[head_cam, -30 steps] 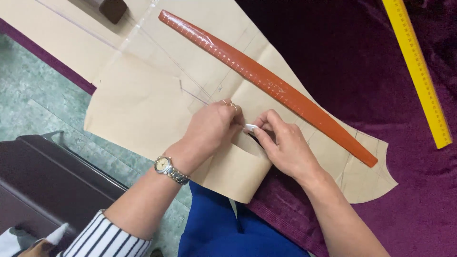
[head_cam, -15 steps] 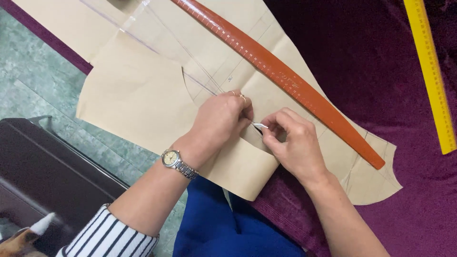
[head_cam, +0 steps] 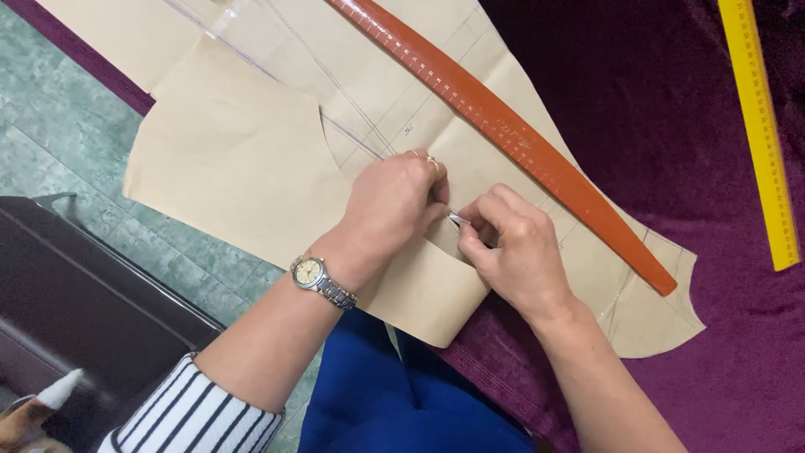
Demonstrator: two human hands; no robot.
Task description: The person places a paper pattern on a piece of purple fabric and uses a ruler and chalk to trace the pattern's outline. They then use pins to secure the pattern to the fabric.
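So the main thing here is a big tan paper pattern piece (head_cam: 243, 168), the kind with curved edges and faint pencil lines ruled across it. It's lying flat on dark purple velvety fabric (head_cam: 654, 109), with its lower left part hanging out past the cloth over a green marbled floor (head_cam: 59, 159). The paper looks matte and a bit stiff, with a scooped curve cut into it near the middle.

Both hands meet right at that curve. The left hand (head_cam: 394, 201) is curled into a loose fist pressing down on the paper, rings on the fingers, metal wristwatch (head_cam: 314, 275) on the wrist, striped sleeve (head_cam: 189, 411) further back. The right hand (head_cam: 507, 243) is pinched closed around a small thin whitish thing (head_cam: 455, 219), only its tip poking out toward the left knuckles; too small to tell what it is.

Just beyond the hands, a long reddish-brown curved ruler (head_cam: 503, 134) lies diagonally on the paper, glossy with tick marks along it. Under it there's a clear plastic ruler (head_cam: 277, 50), barely visible except for its edges. Well off on the right, a yellow straight ruler (head_cam: 759, 126) sits on the velvet.

Down near the body there's blue cloth (head_cam: 394, 394), and a dark brown piece of furniture (head_cam: 84, 310) on the left.
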